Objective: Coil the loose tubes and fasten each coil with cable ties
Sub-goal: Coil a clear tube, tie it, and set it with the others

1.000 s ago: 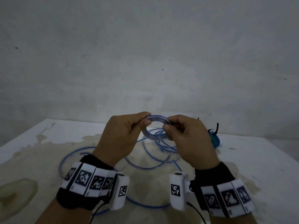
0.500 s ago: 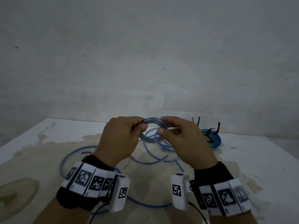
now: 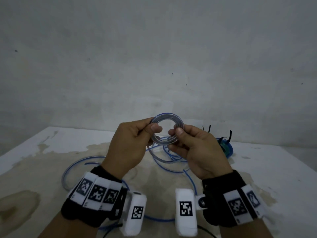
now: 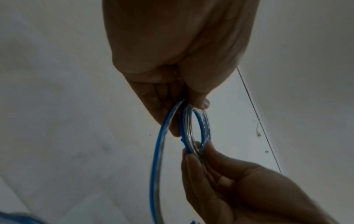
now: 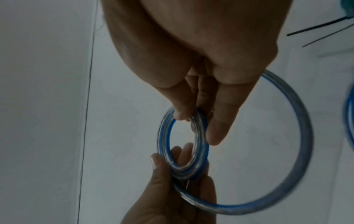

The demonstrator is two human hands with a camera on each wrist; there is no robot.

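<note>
A small coil [image 3: 166,117] of clear, blue-striped tube is held up between both hands above the table. My left hand [image 3: 153,128] pinches its left side with thumb and fingers. My right hand [image 3: 177,132] pinches its right side. The rest of the tube [image 3: 82,161] trails down from the coil and lies in loose loops on the table. In the left wrist view the coil [image 4: 199,128] stands edge-on between the two hands. In the right wrist view the coil [image 5: 182,144] shows several turns, and a wider loop [image 5: 298,136] leaves it.
A finished blue-green coil [image 3: 226,148] with black cable ties [image 3: 230,134] sticking up lies on the stained white table [image 3: 274,169] at the back right. A plain grey wall [image 3: 154,57] rises behind the table. Black tie tails [image 5: 316,28] show in the right wrist view.
Both hands have lifted the coil slightly and turned it to face the head camera. My right hand has shifted left, uncovering the finished coil behind it.
</note>
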